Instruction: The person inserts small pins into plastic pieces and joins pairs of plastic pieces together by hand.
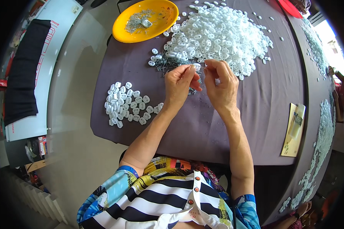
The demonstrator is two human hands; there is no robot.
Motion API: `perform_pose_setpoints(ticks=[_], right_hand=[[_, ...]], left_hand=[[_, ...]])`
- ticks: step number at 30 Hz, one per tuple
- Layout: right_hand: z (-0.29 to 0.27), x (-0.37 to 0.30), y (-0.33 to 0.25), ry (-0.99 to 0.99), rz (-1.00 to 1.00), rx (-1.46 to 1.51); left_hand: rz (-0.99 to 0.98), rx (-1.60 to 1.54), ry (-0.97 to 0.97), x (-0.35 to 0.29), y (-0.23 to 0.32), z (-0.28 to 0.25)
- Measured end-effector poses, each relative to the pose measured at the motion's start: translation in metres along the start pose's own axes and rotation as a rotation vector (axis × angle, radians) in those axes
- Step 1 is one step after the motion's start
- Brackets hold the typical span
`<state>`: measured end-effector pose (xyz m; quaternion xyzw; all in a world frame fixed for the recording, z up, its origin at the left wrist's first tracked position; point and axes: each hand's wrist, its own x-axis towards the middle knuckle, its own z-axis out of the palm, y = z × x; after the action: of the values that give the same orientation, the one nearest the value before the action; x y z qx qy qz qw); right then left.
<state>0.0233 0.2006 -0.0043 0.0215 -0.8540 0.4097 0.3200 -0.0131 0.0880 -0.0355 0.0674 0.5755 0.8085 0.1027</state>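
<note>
Between the thumb and forefinger of my left hand is a small white oval plastic piece. My right hand is close beside it, fingers curled and thumb against the forefinger; whatever it may hold is too small to make out. Just beyond both hands spreads a pile of small grey metal pieces, perhaps pins or screws. Behind them rises a large heap of white oval pieces with holes. Left of my left forearm lies a smaller group of white pieces, mostly flat on the dark cloth.
A yellow plate with small metal pieces stands at the far left table corner. On the right lie a tan card or booklet and a clear packet. Another table with white heaps adjoins it, where other people's hands show.
</note>
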Motion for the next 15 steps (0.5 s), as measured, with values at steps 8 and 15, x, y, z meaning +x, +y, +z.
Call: perform_pose_setpoints(ticks=[8,15], right_hand=[[0.0037,0.0022,0.0014,-0.015,-0.028,-0.069],[0.0032,0.0026,0.0034,-0.025,-0.031,-0.065]], left_hand=[[0.019,0.019,-0.009,-0.0009,0.0011,-0.0002],[0.026,0.036,-0.005,-0.0003,-0.0001,-0.0015]])
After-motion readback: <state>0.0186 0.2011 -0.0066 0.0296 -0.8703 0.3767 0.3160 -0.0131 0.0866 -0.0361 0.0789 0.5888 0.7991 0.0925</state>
